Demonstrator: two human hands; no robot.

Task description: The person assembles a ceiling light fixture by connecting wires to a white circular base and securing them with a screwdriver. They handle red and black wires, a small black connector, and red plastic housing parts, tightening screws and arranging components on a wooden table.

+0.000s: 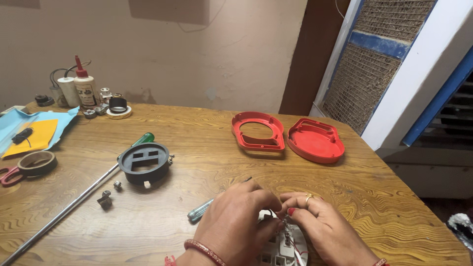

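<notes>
Both hands meet at the near edge of the wooden table (207,143), bent over a small white part (288,249) with thin red and white wires on it. The left hand (235,222) lies over the left side of this part with the fingers curled down, probably to keep it from sliding; what exactly the fingertips pinch is hidden. The right hand (322,227) has its thumb and first fingers closed together at the top of the part, where the wires come out, so it seems to grip a wire or a small metal piece there. Held so close to the body, the fine work stays right under the eyes.

Just beside the left hand lies a screwdriver with a clear bluish handle (199,212), within easy reach. Further left are a black round housing (144,162), two small metal pieces (109,193) and a long metal rod with a green handle (74,204). The two red covers (288,135) rest side by side at the far side, well apart from the hands, as if put away to give room. A glue bottle (85,87) and rolls of tape (37,162) stand at the left end.
</notes>
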